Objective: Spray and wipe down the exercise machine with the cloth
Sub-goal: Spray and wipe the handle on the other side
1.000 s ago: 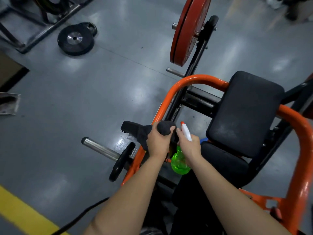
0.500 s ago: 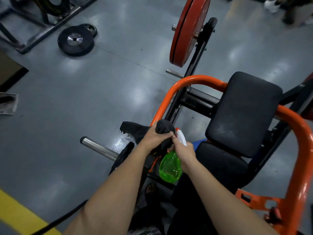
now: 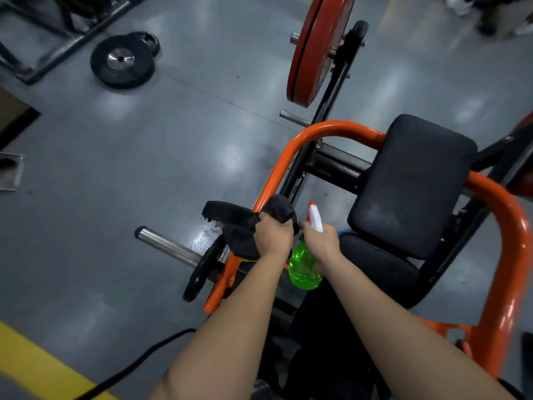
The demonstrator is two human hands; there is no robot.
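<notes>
The exercise machine has a curved orange tube frame (image 3: pixel 331 129) and black pads (image 3: pixel 409 180). My left hand (image 3: pixel 274 235) grips a dark cloth (image 3: pixel 248 223) wrapped round the left side of the orange tube, just below its bend. Close beside it, my right hand (image 3: pixel 320 241) holds a green spray bottle (image 3: pixel 304 268) by its neck. The bottle's white and orange nozzle (image 3: pixel 315 216) points up and away from me. The lower seat pad (image 3: pixel 377 269) lies right of the bottle.
A red weight plate (image 3: pixel 314 50) hangs on the machine's black arm ahead. A chrome peg (image 3: pixel 164 245) juts left at floor level. Loose black plates (image 3: pixel 122 62) lie on the grey floor far left. A yellow line (image 3: pixel 37 362) and a black cable (image 3: pixel 138 359) cross the near floor.
My left hand with the cloth slid a short way along the orange tube and back. The bottle in my right hand swung left, then returned upright.
</notes>
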